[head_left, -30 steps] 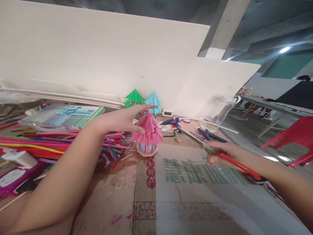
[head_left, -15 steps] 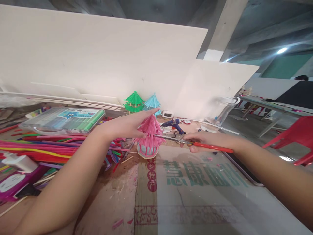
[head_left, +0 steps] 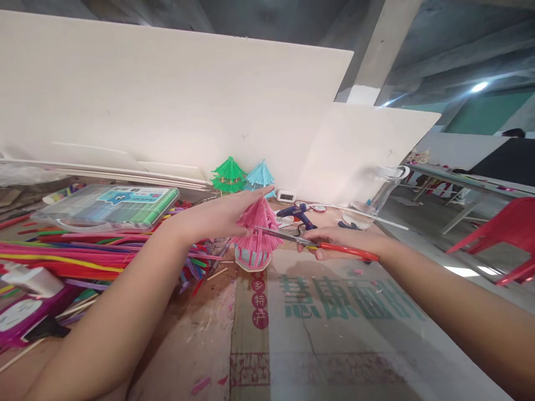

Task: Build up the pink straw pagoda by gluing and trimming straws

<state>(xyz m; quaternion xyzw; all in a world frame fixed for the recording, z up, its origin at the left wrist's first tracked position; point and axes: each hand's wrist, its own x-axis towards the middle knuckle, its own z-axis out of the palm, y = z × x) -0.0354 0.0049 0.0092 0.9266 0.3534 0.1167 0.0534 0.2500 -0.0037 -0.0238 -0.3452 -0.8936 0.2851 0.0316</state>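
Observation:
A small pink model pavilion stands on the table, its two-tiered fringed roof apparently of pipe cleaners, over a pale many-sided base. My left hand reaches round its left side, thumb against the roof and fingers stretched behind the peak, steadying it. In my right hand is a pair of scissors with orange-red handles. Their blades lie across the lower roof fringe, pointing left. Part of the roof is hidden by my left hand. Behind it stand a green model and a light blue one.
Pipe cleaners and a clear marker case lie left, near a purple power strip. A blue glue gun, small white clock and clear jug are behind. Pink scraps dot the tabletop. A white board rises behind.
My right hand and the scissors have shifted left, bringing the blades farther across the pink fringe. My right forearm now covers the dark-edged flat object at right. My left hand barely differs.

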